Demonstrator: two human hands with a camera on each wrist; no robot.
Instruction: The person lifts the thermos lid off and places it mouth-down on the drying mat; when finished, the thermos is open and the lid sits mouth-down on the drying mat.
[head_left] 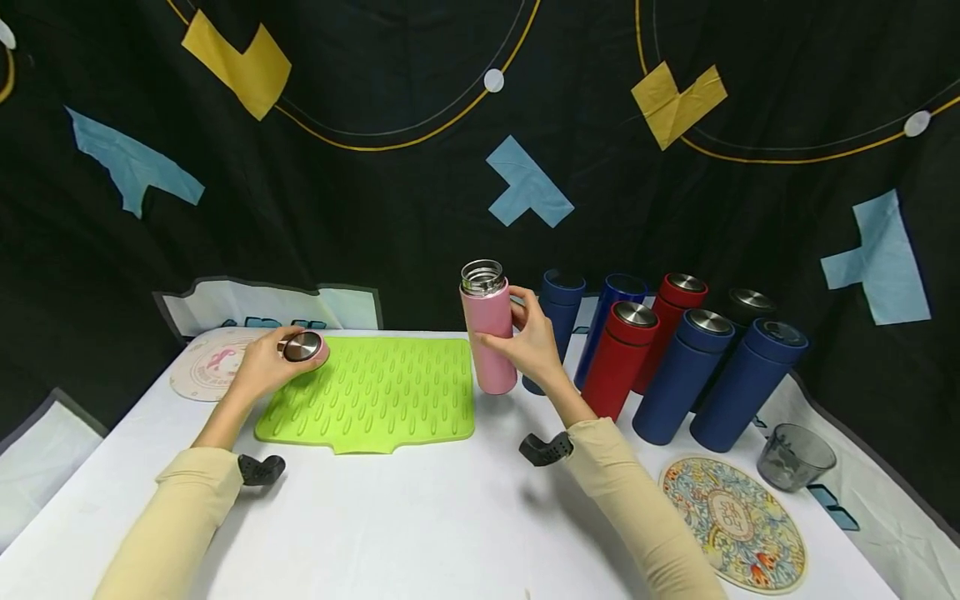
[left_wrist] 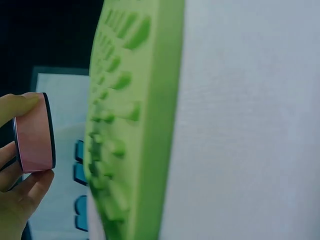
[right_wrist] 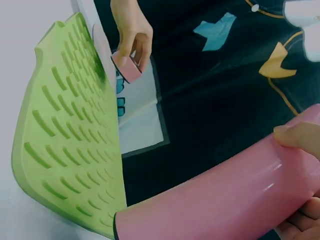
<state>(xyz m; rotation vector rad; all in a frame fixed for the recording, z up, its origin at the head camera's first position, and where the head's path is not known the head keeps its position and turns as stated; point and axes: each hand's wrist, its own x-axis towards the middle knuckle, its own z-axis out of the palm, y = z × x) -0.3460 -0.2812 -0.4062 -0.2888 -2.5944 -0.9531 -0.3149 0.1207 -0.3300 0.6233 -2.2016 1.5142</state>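
Item, my left hand (head_left: 270, 360), thumb and fingers clamped on the sides of one pink lid (head_left: 303, 347), steel top showing, held above the left rear part of a green mat (head_left: 375, 400) with raised ridges; item, my right hand (head_left: 534, 333), thumb and fingers curled round the body of one pink bottle (head_left: 487, 321), which stood near upright in my grasp, steel-lined mouth uncovered, just right of the mat; whether its base met the white table (head_left: 375, 533) I could not tell; item, lid and bottle, well apart, the mat between them; item, beyond my left hand, one round pale board (head_left: 195, 367) bearing a pink ribbon; item, to the right of the bottle, a cluster of capped flasks: four blue flasks (head_left: 678, 387), two red flasks (head_left: 618, 367), one black flask (head_left: 733, 346) partly hidden; item, nearer my right sleeve (head_left: 637, 508), one floral round mat (head_left: 731, 529) and, just beside it, one smoky glass (head_left: 795, 458)
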